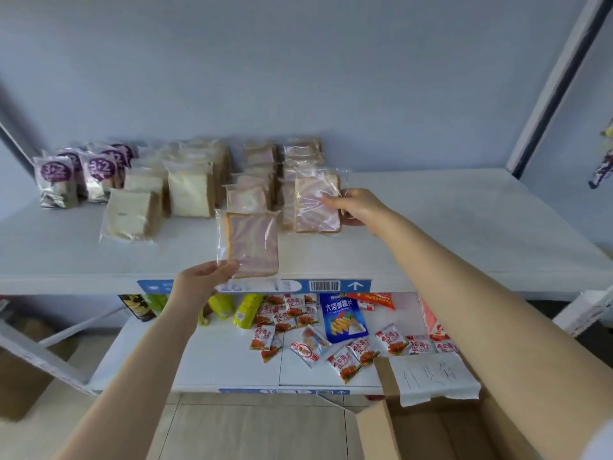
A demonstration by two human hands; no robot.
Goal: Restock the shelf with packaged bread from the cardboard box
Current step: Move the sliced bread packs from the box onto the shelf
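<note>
We see the left hand point(199, 287) pinching the lower corner of a clear-wrapped slice of pink-swirled bread point(253, 244), held over the front edge of the white upper shelf point(464, 234); its fingertips blur against the wrapper. The right hand point(358, 207) grips the right edge of a second pink-swirled packet point(316, 204), fingers on its face, at the front of the rightmost row of like packets point(303, 154), which it partly hides. We cannot tell whether that packet touches the shelf. The brown cardboard box point(431, 429) at lower right is cut off by the frame, and we cannot make out its inside. The handwriting on the white paper point(431, 376) on its flap is too faint for us to read.
</note>
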